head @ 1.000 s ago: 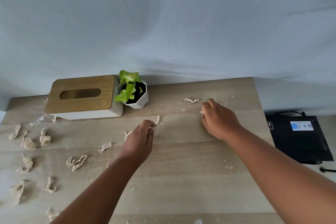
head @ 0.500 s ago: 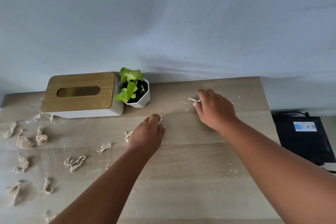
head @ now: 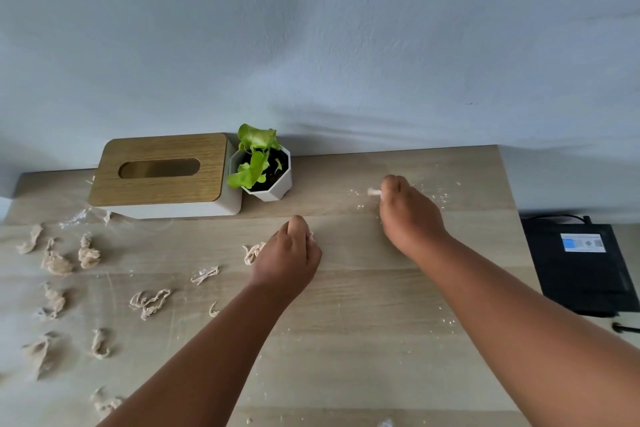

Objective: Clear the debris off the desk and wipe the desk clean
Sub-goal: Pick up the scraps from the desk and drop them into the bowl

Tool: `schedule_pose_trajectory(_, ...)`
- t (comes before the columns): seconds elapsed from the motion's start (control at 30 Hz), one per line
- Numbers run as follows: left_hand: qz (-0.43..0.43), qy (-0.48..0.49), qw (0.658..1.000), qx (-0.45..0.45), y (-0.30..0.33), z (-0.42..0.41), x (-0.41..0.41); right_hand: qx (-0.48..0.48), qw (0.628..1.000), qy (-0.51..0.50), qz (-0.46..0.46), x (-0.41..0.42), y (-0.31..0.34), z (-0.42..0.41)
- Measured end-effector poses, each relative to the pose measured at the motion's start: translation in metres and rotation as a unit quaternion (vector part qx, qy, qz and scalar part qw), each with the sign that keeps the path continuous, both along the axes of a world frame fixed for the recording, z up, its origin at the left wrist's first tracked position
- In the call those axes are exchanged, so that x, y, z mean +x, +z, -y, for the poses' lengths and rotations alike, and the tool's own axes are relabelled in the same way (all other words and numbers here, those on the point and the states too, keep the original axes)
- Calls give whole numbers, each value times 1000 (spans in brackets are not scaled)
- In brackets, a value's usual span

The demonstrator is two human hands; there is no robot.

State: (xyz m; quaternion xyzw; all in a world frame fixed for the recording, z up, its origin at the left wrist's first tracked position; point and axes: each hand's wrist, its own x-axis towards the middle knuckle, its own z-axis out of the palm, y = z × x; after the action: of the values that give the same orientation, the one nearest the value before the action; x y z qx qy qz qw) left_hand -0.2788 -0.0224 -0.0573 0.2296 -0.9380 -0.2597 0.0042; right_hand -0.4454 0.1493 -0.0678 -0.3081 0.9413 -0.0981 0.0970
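The light wooden desk [head: 363,305] is strewn with several beige crumpled scraps, mostly on its left half, such as one curly scrap [head: 150,302] and a clump [head: 88,253]. My left hand [head: 289,255] lies knuckles-up at the desk's middle, fingers curled over a small scrap whose edge shows at its right side; another scrap [head: 252,251] lies just left of it. My right hand [head: 408,215] reaches toward the back right and pinches a small pale scrap [head: 373,191] at its fingertips. Fine white crumbs [head: 440,198] dot the desk around that hand.
A tissue box with a wooden lid [head: 159,173] and a small white pot with a green plant [head: 263,170] stand at the back against the pale wall. A black device with a blue label [head: 581,263] and cables lies off the desk's right edge.
My left hand moved right and forward and closed over the small scrap near the desk's middle. My right hand shifted toward the back and pinched the scrap that lay there.
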Motion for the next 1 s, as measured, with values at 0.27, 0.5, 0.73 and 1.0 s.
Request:
schedule_pose_trajectory(0.27,2,-31,999,33,8,-10,27,-51,998,-13,30,35,6,-14)
schedule_pose_trajectory(0.5,-13,-51,998,35,25,-15,70,-75,997,10,24,81,12,-33)
schedule_pose_trajectory(0.73,-8,19,1000,21,30,-6,116,-88,992,49,72,120,16,-42)
schedule_pose_trajectory(1.0,-8,56,997,51,33,14,174,-108,984,53,129,157,16,-34)
